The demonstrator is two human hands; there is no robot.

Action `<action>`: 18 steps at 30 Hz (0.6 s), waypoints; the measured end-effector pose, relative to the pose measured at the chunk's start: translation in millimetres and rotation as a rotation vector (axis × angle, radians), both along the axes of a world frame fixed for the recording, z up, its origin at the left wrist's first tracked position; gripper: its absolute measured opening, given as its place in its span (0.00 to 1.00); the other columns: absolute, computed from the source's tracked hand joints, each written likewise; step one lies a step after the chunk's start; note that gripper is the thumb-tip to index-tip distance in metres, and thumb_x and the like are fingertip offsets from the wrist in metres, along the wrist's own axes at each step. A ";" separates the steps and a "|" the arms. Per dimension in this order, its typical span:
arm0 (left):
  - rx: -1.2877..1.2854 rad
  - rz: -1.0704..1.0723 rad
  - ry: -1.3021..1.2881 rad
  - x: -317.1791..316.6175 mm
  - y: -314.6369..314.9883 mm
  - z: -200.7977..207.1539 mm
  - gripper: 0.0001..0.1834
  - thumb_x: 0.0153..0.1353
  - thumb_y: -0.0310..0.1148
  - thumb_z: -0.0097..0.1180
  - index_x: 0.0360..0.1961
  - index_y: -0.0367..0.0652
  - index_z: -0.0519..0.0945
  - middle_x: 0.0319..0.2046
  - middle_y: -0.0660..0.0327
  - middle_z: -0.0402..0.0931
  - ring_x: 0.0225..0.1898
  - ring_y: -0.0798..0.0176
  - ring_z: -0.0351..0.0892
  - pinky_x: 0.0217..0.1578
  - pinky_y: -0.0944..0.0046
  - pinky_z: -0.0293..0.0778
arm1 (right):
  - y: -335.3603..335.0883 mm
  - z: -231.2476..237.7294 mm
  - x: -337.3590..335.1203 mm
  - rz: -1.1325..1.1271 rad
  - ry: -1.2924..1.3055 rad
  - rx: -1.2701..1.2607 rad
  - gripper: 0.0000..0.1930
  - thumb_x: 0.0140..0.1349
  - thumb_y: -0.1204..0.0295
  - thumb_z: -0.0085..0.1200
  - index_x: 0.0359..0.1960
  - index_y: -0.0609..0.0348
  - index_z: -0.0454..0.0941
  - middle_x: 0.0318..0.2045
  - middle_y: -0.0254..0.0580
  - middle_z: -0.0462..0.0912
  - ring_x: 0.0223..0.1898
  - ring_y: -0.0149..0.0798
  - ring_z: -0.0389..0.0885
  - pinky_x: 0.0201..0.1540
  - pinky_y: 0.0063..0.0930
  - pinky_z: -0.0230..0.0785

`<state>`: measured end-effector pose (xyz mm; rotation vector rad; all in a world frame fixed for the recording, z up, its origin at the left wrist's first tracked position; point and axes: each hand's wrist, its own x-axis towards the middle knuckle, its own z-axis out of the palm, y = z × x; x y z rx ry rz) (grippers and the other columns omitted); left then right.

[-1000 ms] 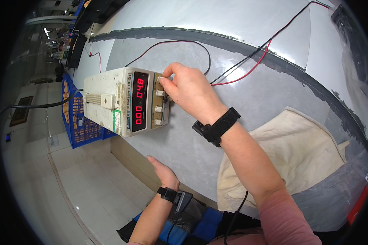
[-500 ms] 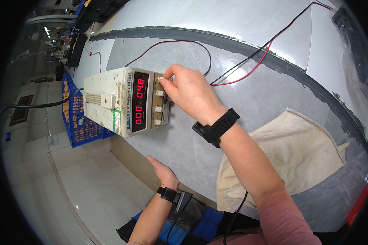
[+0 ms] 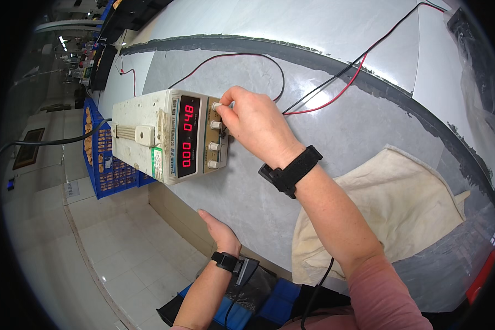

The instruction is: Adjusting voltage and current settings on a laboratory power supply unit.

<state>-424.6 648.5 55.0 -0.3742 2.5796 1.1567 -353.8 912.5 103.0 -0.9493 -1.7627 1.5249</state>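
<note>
One power supply (image 3: 140, 110): on the grey table (image 3: 258, 203), toward its left side
Four knobs (image 3: 213, 147): along its front
Right hand (image 3: 253, 118): reaching forward, thumb and finger pinching farthest knob (image 3: 215, 106)
Left hand (image 3: 223, 235): low by table edge, cannot tell whether fingers curl

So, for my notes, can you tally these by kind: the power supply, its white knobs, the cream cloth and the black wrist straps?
Power supply: 1
White knobs: 4
Cream cloth: 1
Black wrist straps: 2
Total: 8
</note>
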 end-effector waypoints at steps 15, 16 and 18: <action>0.031 0.001 -0.013 -4.0 -6.7 -4.7 0.48 0.70 0.66 0.29 0.71 0.29 0.51 0.73 0.50 0.48 0.73 0.54 0.50 0.70 0.61 0.47 | 0.6 2.5 0.9 0.005 -0.007 -0.016 0.09 0.64 0.69 0.54 0.35 0.64 0.77 0.26 0.54 0.83 0.32 0.55 0.83 0.37 0.44 0.76; 0.043 -0.002 -0.020 -2.3 -4.3 -2.9 0.48 0.70 0.66 0.28 0.71 0.29 0.51 0.74 0.50 0.48 0.73 0.54 0.49 0.70 0.61 0.47 | 0.4 1.6 0.8 0.004 -0.004 -0.010 0.08 0.64 0.70 0.54 0.35 0.64 0.76 0.26 0.54 0.83 0.32 0.55 0.84 0.37 0.44 0.76; 0.027 0.001 -0.017 2.5 2.3 1.7 0.48 0.70 0.66 0.28 0.72 0.29 0.51 0.74 0.50 0.48 0.73 0.54 0.49 0.70 0.61 0.47 | 0.1 0.5 1.1 0.004 -0.002 -0.011 0.08 0.64 0.70 0.54 0.35 0.64 0.76 0.26 0.54 0.83 0.31 0.55 0.83 0.37 0.44 0.76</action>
